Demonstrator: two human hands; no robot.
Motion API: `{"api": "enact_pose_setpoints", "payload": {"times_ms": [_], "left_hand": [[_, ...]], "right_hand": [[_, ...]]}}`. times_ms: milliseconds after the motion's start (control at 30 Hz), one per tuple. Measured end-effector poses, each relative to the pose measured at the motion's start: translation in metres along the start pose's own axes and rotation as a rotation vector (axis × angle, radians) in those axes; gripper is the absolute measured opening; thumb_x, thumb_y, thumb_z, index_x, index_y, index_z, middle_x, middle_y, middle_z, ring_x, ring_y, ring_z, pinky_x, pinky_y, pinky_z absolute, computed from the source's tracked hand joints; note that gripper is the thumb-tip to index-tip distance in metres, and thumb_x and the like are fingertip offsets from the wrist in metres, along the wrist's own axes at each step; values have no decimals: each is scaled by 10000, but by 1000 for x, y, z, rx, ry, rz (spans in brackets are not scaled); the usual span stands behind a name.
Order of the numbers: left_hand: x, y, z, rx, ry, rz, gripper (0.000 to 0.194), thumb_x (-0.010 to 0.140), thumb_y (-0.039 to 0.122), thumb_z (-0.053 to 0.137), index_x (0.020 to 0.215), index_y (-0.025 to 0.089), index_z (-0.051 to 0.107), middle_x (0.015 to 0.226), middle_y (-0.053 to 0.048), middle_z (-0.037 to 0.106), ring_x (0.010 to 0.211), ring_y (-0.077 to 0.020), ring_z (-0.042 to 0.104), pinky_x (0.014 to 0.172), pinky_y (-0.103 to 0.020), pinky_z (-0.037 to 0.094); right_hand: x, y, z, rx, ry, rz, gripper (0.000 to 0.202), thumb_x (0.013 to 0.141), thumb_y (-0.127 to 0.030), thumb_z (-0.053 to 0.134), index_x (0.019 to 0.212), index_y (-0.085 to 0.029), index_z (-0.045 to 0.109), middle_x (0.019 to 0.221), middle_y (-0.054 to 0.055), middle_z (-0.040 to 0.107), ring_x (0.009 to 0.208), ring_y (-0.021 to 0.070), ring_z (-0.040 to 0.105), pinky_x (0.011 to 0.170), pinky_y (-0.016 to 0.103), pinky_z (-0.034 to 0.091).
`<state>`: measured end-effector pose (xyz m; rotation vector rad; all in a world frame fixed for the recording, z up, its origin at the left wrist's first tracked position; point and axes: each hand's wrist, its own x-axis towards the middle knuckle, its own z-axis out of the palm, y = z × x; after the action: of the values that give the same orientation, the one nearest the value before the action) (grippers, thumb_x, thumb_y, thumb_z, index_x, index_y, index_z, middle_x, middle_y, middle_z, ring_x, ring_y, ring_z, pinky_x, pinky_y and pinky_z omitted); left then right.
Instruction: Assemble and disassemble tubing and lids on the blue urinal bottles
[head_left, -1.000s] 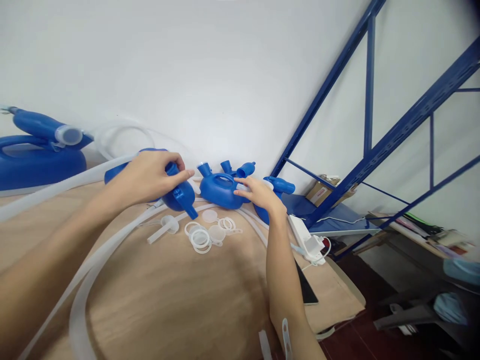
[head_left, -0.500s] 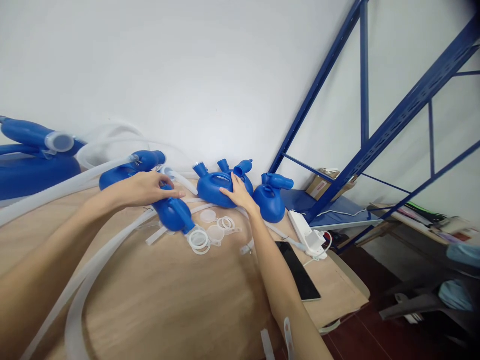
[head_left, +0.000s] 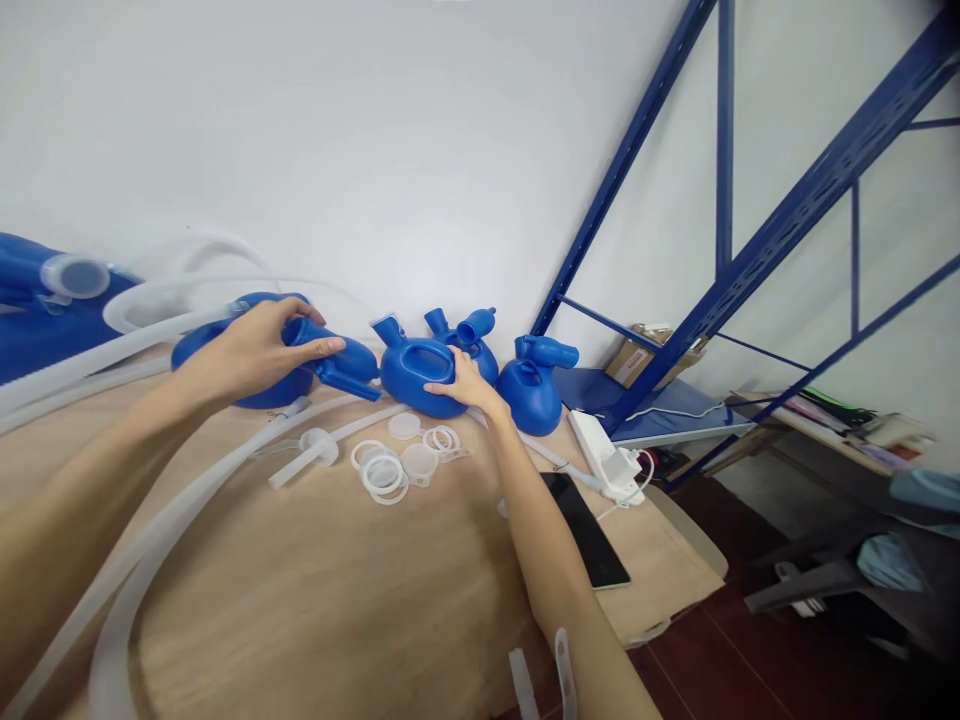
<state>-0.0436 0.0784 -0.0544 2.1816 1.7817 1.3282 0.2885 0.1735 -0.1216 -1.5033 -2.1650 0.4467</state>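
My left hand (head_left: 259, 345) grips a blue plastic urinal mouthpiece (head_left: 341, 360) between thumb and fingers, its open end near my fingertips. Behind that hand stands a blue bottle (head_left: 274, 390), partly covered. My right hand (head_left: 469, 385) is closed round the right end of a blue urinal bottle (head_left: 412, 378) with a looped handle, thumb in front and fingers on top. Its neck tilts up to the left. Just behind it is another blue bottle (head_left: 484, 358) with a mouthpiece. In front of both lie several white rings (head_left: 384, 475) and translucent caps (head_left: 418, 462).
Clear hoses (head_left: 195, 490) run across the brown tabletop (head_left: 322, 600) on the left. To the right are a blue bottle (head_left: 529, 395), a power strip (head_left: 600, 455) and a black phone (head_left: 589, 535). A blue metal rack (head_left: 637, 165) stands beyond. Another large bottle (head_left: 52, 340) sits far left.
My left hand has lifted the blue mouthpiece up and back from beside the white rings, uncovering a translucent piece on the table. My right hand remains on its bottle. The view has shifted slightly.
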Motion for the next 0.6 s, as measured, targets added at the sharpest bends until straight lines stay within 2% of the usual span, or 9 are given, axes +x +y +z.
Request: {"api": "enact_pose_setpoints", "payload": {"times_ms": [67,133,200,300,433,533,600], "left_hand": [[-1,6,14,-54,126,63,512,748,614,810,1070,223,738,1014,-83,681,974,-291,645,870,-385,539],[-3,15,38,-98,213,145,493,781,554,820,1125,224,692,1152,-107,618,1128,-318,614,1030,-447,521],[-1,21,70,-116,219,228,477,805,492,821,1159,231,637,1216,-121,557,1200,-336,579,1107,-488,495],[8,26,121,-105,163,315,444,840,395,805,1181,228,575,1278,-150,503,1268,-361,529,1156,-544,458],[21,29,175,-86,125,351,287,979,371,645,1186,209,530,1295,-183,461,1318,-372,473,1171,-576,417],[30,34,194,-67,118,385,358,996,458,614,1206,184,520,1328,-216,449,1366,-405,428,1191,-608,376],[40,33,194,-83,93,440,452,971,522,639,1235,174,519,1355,-221,467,1378,-413,430,1201,-630,362]], "right_hand": [[1,2,2,51,-27,-32,1141,791,-552,845,1667,-118,257,1659,251,370,1572,393,324,1292,502,258],[3,5,3,81,-20,-68,1121,786,-530,856,1657,-124,278,1675,241,377,1571,375,346,1299,491,252],[4,7,3,93,2,-79,1082,774,-510,874,1637,-150,329,1680,219,395,1564,370,367,1298,496,258],[5,11,3,93,28,-64,1068,734,-496,913,1600,-140,398,1640,216,461,1530,389,411,1272,505,310],[3,16,3,129,30,-109,1044,731,-472,927,1582,-131,429,1590,204,522,1500,367,456,1255,481,355],[3,19,3,165,32,-107,1045,744,-481,921,1598,-146,418,1633,191,478,1543,350,411,1290,472,307],[3,20,3,195,31,-82,1047,736,-470,929,1599,-165,421,1642,175,468,1560,342,388,1305,471,280]]}}
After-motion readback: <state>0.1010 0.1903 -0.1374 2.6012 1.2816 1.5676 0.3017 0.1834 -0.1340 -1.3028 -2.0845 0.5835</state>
